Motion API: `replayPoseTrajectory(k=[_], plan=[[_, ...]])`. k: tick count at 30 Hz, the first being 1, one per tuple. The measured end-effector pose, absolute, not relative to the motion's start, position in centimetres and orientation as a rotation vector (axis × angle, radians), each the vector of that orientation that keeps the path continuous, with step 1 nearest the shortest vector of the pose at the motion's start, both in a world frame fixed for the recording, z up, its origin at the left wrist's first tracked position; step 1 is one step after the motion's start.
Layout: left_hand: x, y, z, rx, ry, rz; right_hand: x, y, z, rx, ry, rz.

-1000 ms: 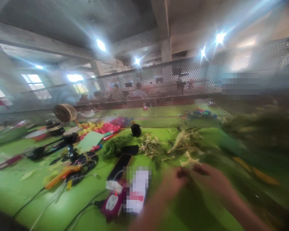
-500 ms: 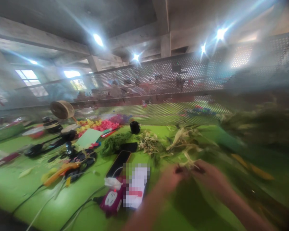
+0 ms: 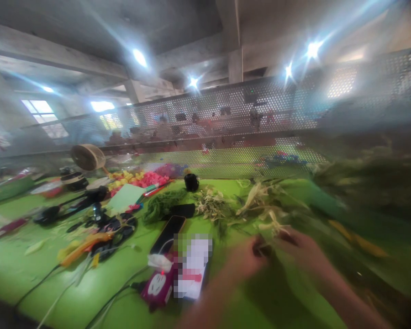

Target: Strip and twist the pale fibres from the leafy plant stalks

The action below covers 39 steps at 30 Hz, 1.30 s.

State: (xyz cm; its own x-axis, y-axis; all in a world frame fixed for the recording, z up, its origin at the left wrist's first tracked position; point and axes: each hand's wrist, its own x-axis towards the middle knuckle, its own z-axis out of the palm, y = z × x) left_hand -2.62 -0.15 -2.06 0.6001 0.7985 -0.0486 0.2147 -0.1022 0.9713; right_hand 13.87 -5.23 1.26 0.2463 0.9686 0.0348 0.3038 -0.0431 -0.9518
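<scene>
Over the front right of the green tabletop, my left hand (image 3: 250,256) has its fingers curled in a pinch. What it holds, if anything, is too blurred to name. Close by on its right, my right hand (image 3: 297,244) pinches the lower end of a pale yellow-green leafy sprig (image 3: 273,224), whose tips point up and away. Beyond the hands lie more pale leafy sprigs (image 3: 256,198) and a loose heap of cream and green sprigs (image 3: 212,203). A lit phone (image 3: 195,269), partly masked, lies left of my left forearm.
A purple socket block (image 3: 159,285) with cables sits beside a dark phone (image 3: 169,233). Farther left are an orange-handled glue gun (image 3: 85,249), a green card (image 3: 126,197), pink and yellow pieces (image 3: 152,179) and a round fan (image 3: 88,156). A perforated metal screen (image 3: 205,160) stands behind.
My hands have drawn slightly apart, the left moving a little left and down. The pale sprig now shows more fully above my right fingers.
</scene>
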Motion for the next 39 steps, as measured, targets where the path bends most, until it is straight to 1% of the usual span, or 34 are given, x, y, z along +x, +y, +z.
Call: replayPoseTrajectory(k=[4,7,13,17,20,22,27,29,32,34,39], plan=[[-2.6,-0.2,-2.4,1.782,0.956,0.612,13.9,-5.1,1.4,-1.546,-1.277,0.815],[-2.7,-0.1,-2.3,1.861,0.935,0.648,14.1,-5.0,1.2,-1.553,-1.328,0.782],[-3.0,0.3,-2.2,1.934,0.937,0.865,14.0,-5.0,1.5,-1.557,-1.399,0.935],[-3.4,0.5,-1.9,2.003,0.915,0.821,13.8,-5.2,1.8,-1.554,-1.358,0.934],[-3.6,0.4,-1.4,1.927,0.819,0.684,13.9,-5.2,1.8,-1.575,-1.334,0.890],[-3.6,0.3,-1.2,1.809,0.775,0.652,13.8,-5.2,1.8,-1.545,-1.342,0.894],[-2.9,0.6,-1.7,1.491,0.652,0.777,13.7,-5.2,1.3,-1.437,-1.368,0.944],[-2.8,0.9,-2.0,1.383,0.649,0.829,14.1,-5.1,0.6,-1.429,-1.307,0.868],[-2.9,1.4,-2.4,1.266,0.732,0.913,14.8,-4.9,-0.4,-1.482,-1.234,0.602],[-3.0,1.6,-2.6,1.229,0.734,0.937,14.9,-4.8,-0.9,-1.547,-1.266,0.483],[-2.6,1.4,-2.4,1.201,0.667,0.943,14.1,-4.9,-1.3,-1.620,-1.454,0.462]])
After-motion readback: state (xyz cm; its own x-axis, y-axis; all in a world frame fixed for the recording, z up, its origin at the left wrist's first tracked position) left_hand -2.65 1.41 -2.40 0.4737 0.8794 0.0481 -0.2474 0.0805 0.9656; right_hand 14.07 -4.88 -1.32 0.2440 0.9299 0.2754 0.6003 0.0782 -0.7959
